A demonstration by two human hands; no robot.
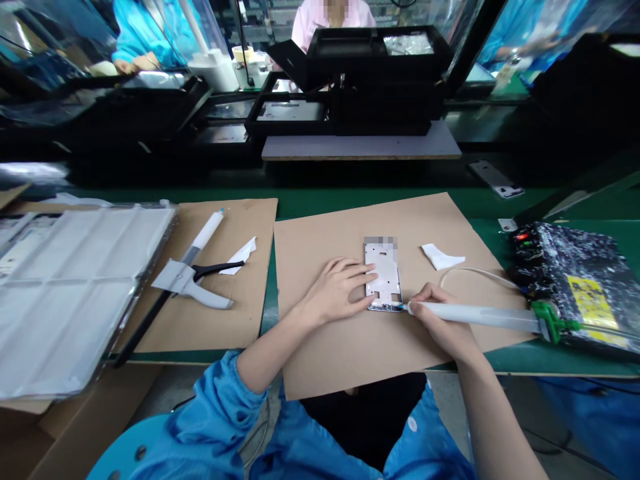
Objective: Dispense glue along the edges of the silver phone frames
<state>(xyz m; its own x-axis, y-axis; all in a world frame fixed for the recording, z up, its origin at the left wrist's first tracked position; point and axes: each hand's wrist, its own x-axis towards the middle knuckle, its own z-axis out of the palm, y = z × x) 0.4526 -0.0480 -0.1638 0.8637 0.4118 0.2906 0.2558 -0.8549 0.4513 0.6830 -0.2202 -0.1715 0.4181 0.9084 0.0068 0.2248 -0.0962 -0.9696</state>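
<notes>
A flat metal phone frame (384, 270) with cut-outs lies on a brown cardboard sheet (330, 360). My left hand (343, 288) rests beside it, palm down, fingers outstretched, with fingertips touching its left side and lower part. In my right hand (440, 323) is a long white glue syringe (485, 316), gripped like a pen near its front end. The nozzle points left and meets the frame's lower right corner. A green cap with a thin tube closes the syringe's rear end.
Left, a hand-operated dispensing gun (187, 277) and a white wipe (240, 256) lie on cardboard, beside a white divided tray (95, 287). Another wipe (443, 257) lies right, near a speckled control box (580, 280). Black trays (380, 87) stand ahead; co-workers sit beyond.
</notes>
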